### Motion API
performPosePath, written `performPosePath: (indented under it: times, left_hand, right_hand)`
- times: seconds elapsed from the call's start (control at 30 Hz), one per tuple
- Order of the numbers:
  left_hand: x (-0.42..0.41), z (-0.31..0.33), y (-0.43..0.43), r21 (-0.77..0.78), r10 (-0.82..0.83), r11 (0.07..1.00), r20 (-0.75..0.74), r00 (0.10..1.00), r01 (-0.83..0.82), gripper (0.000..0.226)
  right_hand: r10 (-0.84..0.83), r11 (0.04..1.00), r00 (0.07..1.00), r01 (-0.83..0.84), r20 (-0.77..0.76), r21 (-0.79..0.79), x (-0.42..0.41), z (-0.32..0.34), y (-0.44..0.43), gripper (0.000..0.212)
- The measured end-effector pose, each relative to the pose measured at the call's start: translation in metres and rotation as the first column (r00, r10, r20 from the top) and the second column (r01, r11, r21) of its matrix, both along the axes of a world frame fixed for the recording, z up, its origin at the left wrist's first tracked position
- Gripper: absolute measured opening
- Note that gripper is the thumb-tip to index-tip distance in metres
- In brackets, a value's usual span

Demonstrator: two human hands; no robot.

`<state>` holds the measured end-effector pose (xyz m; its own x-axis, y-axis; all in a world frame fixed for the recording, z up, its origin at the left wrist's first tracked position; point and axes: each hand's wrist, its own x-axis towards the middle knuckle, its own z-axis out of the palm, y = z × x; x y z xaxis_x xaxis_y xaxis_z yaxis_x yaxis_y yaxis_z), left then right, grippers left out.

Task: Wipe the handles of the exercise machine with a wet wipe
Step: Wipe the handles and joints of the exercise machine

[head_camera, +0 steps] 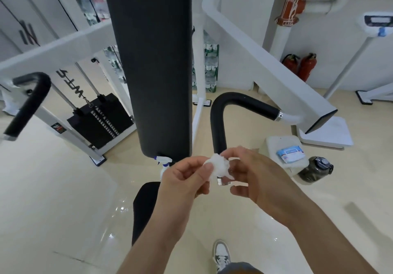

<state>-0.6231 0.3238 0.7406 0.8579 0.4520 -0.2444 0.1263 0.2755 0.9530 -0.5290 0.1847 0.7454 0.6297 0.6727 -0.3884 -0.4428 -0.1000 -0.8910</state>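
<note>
1. My left hand (pixel 187 178) and right hand (pixel 253 178) both pinch the crumpled white wet wipe (pixel 218 165) between curled fingers.
2. The wipe sits at the lower end of the black padded curved handle (pixel 219 120).

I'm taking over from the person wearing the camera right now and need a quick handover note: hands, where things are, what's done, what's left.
Left hand: pinches the wet wipe.
Right hand: fingers hold the wipe's other side.
The wipe is crumpled and held in front of the lower end of the right-side handle; I cannot tell if it touches.
The left-side handle is far off, with nothing on it.
The wipe pack lies on the white box to the right.
Done: wipe is in hand. Whether either handle has been wiped cannot be told.
Left: wipe both handles.
</note>
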Motion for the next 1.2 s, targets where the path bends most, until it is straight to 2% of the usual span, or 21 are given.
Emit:
performPosePath:
  times: [0.1, 0.2, 0.27, 0.33, 0.4, 0.47, 0.53, 0.6, 0.73, 0.83, 0.9, 0.97, 1.03, 1.1, 1.17, 1.2]
  left_hand:
    - [-0.025, 0.007, 0.013, -0.035, 0.042, 0.999, 0.037, 0.998, -0.04, 0.023]
    - [-0.063, 0.013, 0.033, -0.093, 0.055, 0.994, 0.033, 0.998, -0.052, 0.023]
    - [-0.098, 0.019, 0.049, -0.082, -0.034, 0.996, 0.035, 0.999, 0.037, 0.026]
    - [-0.139, 0.025, 0.067, 0.03, -0.154, 0.988, -0.011, 0.988, 0.154, 0.037]
    - [-0.183, 0.026, 0.085, 0.199, -0.196, 0.958, -0.076, 0.978, 0.208, 0.037]
    - [-0.227, 0.024, 0.108, 0.306, -0.138, 0.937, -0.114, 0.984, 0.167, 0.029]
    - [-0.266, 0.019, 0.133, 0.41, -0.01, 0.909, -0.142, 0.99, 0.068, 0.02]
    - [-0.301, 0.015, 0.155, 0.466, 0.135, 0.883, -0.123, 0.983, -0.063, 0.018]
    - [-0.344, 0.018, 0.193, 0.357, 0.296, 0.894, -0.015, 0.955, -0.272, 0.026]
    - [-0.352, 0.022, 0.222, 0.096, 0.408, 0.904, 0.104, 0.907, -0.418, 0.029]
    - [-0.351, 0.023, 0.24, -0.043, 0.461, 0.887, 0.121, 0.879, -0.459, 0.029]
    - [-0.348, 0.021, 0.26, 0.02, 0.428, 0.902, 0.1, 0.898, -0.432, 0.034]
    - [-0.341, 0.022, 0.281, 0.168, 0.332, 0.926, 0.058, 0.941, -0.337, 0.037]
    - [-0.327, 0.025, 0.304, 0.292, 0.256, 0.924, 0.011, 0.967, -0.248, 0.027]
    - [-0.311, 0.032, 0.329, 0.336, 0.212, 0.921, -0.004, 0.977, -0.199, 0.009]
    - [-0.303, 0.034, 0.344, 0.338, 0.196, 0.923, 0.005, 0.981, -0.186, 0.008]
  right_hand:
    - [0.07, 0.998, 0.987, -0.068, 0.143, -0.018, -0.023, 0.009, 0.015, 0.028]
    - [-0.01, 0.999, 0.988, 0.004, 0.152, 0.04, -0.052, 0.017, 0.038, 0.021]
    - [-0.048, 0.995, 0.993, 0.037, 0.111, 0.097, -0.079, 0.019, 0.058, 0.014]
    - [-0.045, 0.99, 0.997, 0.035, 0.067, 0.133, -0.112, 0.02, 0.081, 0.012]
    - [-0.041, 0.988, 0.999, 0.037, 0.022, 0.152, -0.15, 0.016, 0.106, 0.011]
    - [-0.046, 0.987, 0.999, 0.049, -0.025, 0.154, -0.19, 0.011, 0.135, 0.01]
    - [-0.028, 0.99, 0.998, 0.036, -0.06, 0.136, -0.228, 0.009, 0.165, 0.013]
    - [0.018, 0.997, 1.0, -0.018, -0.009, 0.069, -0.26, 0.008, 0.189, 0.016]
    - [0.072, 0.997, 0.982, -0.067, 0.176, -0.031, -0.3, 0.016, 0.228, 0.015]
    - [0.039, 0.999, 0.986, -0.039, 0.164, -0.008, -0.31, 0.021, 0.253, 0.014]
    - [0.032, 0.999, 0.989, -0.031, 0.144, -0.012, -0.31, 0.02, 0.27, 0.012]
    - [0.065, 0.997, 0.979, -0.058, 0.194, -0.042, -0.304, 0.016, 0.286, 0.008]
    - [0.192, 0.981, 0.954, -0.185, 0.231, -0.051, -0.294, 0.011, 0.304, 0.021]
    - [0.404, 0.912, 0.889, -0.411, 0.213, -0.016, -0.282, 0.009, 0.324, 0.048]
    - [0.551, 0.827, 0.804, -0.563, 0.223, -0.014, -0.272, 0.008, 0.347, 0.069]
    - [0.577, 0.809, 0.779, -0.587, 0.246, -0.038, -0.266, 0.008, 0.36, 0.074]
